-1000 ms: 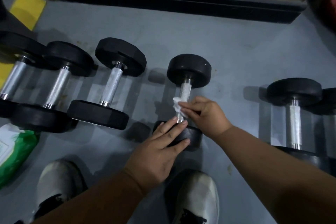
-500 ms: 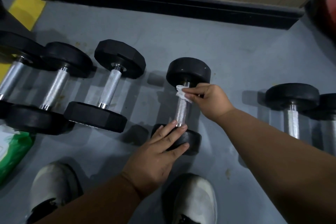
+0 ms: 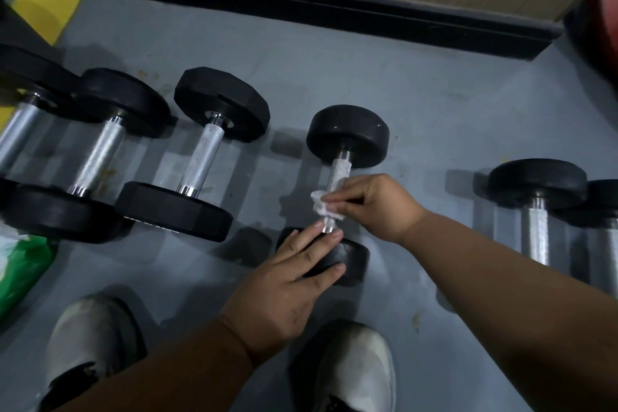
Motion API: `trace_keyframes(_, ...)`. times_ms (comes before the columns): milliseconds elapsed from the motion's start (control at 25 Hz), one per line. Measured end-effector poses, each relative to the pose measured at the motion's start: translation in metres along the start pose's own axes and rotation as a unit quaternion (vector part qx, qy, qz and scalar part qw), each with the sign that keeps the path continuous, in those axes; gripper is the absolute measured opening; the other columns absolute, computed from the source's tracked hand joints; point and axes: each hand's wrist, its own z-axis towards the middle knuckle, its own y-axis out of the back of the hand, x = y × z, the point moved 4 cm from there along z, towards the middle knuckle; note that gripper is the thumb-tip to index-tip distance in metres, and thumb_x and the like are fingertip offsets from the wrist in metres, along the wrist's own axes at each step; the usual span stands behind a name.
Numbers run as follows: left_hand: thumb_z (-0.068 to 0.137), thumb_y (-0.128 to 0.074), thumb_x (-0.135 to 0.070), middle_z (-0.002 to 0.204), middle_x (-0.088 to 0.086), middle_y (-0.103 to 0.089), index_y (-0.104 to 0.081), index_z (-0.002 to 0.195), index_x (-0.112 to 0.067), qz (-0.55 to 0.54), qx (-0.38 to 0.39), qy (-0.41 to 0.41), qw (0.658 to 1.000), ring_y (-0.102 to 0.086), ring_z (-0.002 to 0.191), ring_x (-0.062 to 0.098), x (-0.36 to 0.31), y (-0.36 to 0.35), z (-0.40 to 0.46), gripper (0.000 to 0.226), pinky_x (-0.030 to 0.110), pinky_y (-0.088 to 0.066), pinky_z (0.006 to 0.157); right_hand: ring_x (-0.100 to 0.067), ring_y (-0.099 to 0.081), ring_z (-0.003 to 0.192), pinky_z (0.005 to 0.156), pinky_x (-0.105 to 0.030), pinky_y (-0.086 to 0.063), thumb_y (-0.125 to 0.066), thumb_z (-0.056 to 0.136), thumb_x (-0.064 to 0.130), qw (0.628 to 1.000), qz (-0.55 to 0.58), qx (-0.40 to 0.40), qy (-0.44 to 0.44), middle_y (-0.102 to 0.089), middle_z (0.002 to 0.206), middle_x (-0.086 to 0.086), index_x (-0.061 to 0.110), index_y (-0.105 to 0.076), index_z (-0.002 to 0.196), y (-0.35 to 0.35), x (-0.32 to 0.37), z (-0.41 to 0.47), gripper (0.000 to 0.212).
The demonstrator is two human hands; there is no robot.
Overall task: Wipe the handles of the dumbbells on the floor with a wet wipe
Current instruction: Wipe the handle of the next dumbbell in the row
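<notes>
The dumbbell being worked (image 3: 341,187) lay on the grey floor (image 3: 418,104) between the person's shoes, near the middle of the row, far head toward the wall. Judged heavy and rigid; round heads, so likely to roll if pushed sideways. Its handle (image 3: 338,174) was knurled steel, narrow, probably grippy rather than slick. Best hold for steadying: the near head, pressed from above.

Left hand (image 3: 287,281): fingers straight and spread flat over the near head (image 3: 351,261), fingertips (image 3: 316,227) reaching the collar. Pressing, not clasping.

Right hand (image 3: 374,204): fingers and thumb pinched on the wet wipe (image 3: 321,202), a small crumpled white wad, soft and limp, held against the lower half of the handle. The wipe covered only one side of the bar as seen; whether it wrapped underneath could not be told.

Other dumbbells (image 3: 200,157) lay to either side, untouched. A green-and-white wipe packet (image 3: 20,264) sat at the left edge.
</notes>
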Motion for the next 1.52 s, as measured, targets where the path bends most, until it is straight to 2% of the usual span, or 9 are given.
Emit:
trace_keyframes(120,0.096,-0.044,-0.011,0.153,0.010,-0.039,-0.066,0.125,-0.012,-0.002,-0.007,0.003,1.000,-0.028,0.146,0.031,0.002,0.000,-0.001,0.037,0.057,-0.036,0.109,0.005,-0.062,0.080,0.075,-0.010,-0.043,-0.076,0.091,0.022,0.991,0.055,-0.104,-0.066,-0.068,0.086,0.012,0.025,-0.080,0.106,0.008,-0.007,0.010,0.017)
trace_keyframes(240,0.097,-0.045,-0.011,0.154,0.008,-0.039,-0.066,0.126,-0.013,-0.009,-0.005,0.005,1.000,-0.027,0.147,0.030,0.005,0.002,-0.002,0.036,0.057,-0.035,0.109,0.000,-0.061,0.079,0.077,-0.014,-0.044,-0.074,0.092,0.019,0.977,0.108,-0.160,-0.087,-0.063,0.084,0.008,0.022,-0.080,0.107,-0.002,-0.008,0.007,0.017)
trace_keyframes(600,0.094,-0.055,-0.008,0.151,0.013,-0.041,-0.066,0.126,-0.012,-0.006,-0.018,-0.020,1.000,-0.031,0.145,0.033,0.011,0.005,-0.004,0.034,0.056,-0.037,0.108,-0.008,-0.070,0.094,0.091,-0.027,-0.054,-0.078,0.088,0.023,0.997,0.057,0.042,-0.017,-0.073,0.096,0.007,0.024,-0.081,0.105,-0.017,0.002,-0.006,0.017)
trace_keyframes(840,0.091,-0.059,-0.001,0.151,0.014,-0.041,-0.066,0.126,-0.010,-0.016,-0.018,-0.021,0.999,-0.031,0.144,0.035,0.016,0.008,-0.007,0.037,0.058,-0.038,0.107,-0.003,-0.065,0.082,0.081,-0.024,-0.052,-0.077,0.089,0.019,0.986,0.105,-0.106,-0.074,-0.070,0.089,-0.001,0.021,-0.080,0.107,0.003,-0.007,0.015,0.018)
trace_keyframes(1000,0.085,-0.064,0.005,0.150,0.016,-0.042,-0.066,0.124,-0.008,-0.020,-0.017,-0.022,0.999,-0.031,0.144,0.035,0.016,0.011,-0.009,0.041,0.058,-0.039,0.106,0.003,-0.060,0.075,0.075,-0.016,-0.045,-0.074,0.092,0.020,0.977,0.116,-0.160,-0.085,-0.063,0.080,0.012,0.021,-0.079,0.109,-0.004,-0.005,0.013,0.018)
trace_keyframes(1120,0.088,-0.064,0.002,0.149,0.016,-0.044,-0.066,0.124,-0.008,-0.022,-0.024,-0.021,0.999,-0.033,0.143,0.035,0.016,0.012,-0.008,0.038,0.057,-0.041,0.105,0.006,-0.064,0.077,0.077,-0.013,-0.047,-0.073,0.091,0.012,0.976,0.171,-0.099,-0.093,-0.069,0.081,0.019,0.013,-0.078,0.110,-0.013,-0.001,0.001,0.019)
trace_keyframes(1320,0.087,-0.065,0.006,0.146,0.020,-0.045,-0.067,0.122,-0.004,-0.018,-0.030,-0.031,0.999,-0.036,0.141,0.037,0.017,0.018,-0.007,0.037,0.055,-0.043,0.104,-0.011,-0.070,0.093,0.091,-0.030,-0.055,-0.078,0.088,0.020,0.994,0.080,0.062,-0.032,-0.073,0.094,0.004,0.021,-0.081,0.106,-0.025,0.007,-0.007,0.018)
trace_keyframes(1400,0.083,-0.068,0.008,0.145,0.020,-0.046,-0.067,0.121,-0.004,-0.013,-0.029,-0.028,0.999,-0.037,0.140,0.037,0.019,0.019,-0.009,0.040,0.054,-0.044,0.103,-0.006,-0.070,0.094,0.091,-0.024,-0.053,-0.078,0.088,0.022,0.996,0.056,0.056,-0.028,-0.075,0.097,0.009,0.024,-0.080,0.107,-0.018,0.005,0.002,0.019)
trace_keyframes(1520,0.080,-0.071,0.010,0.143,0.021,-0.048,-0.068,0.119,-0.003,-0.010,-0.031,-0.020,0.999,-0.039,0.139,0.038,0.022,0.019,-0.012,0.041,0.054,-0.046,0.101,0.005,-0.067,0.092,0.086,-0.014,-0.048,-0.077,0.089,0.023,0.993,0.070,-0.058,-0.076,-0.074,0.095,0.018,0.025,-0.079,0.108,-0.002,0.000,0.019,0.019)
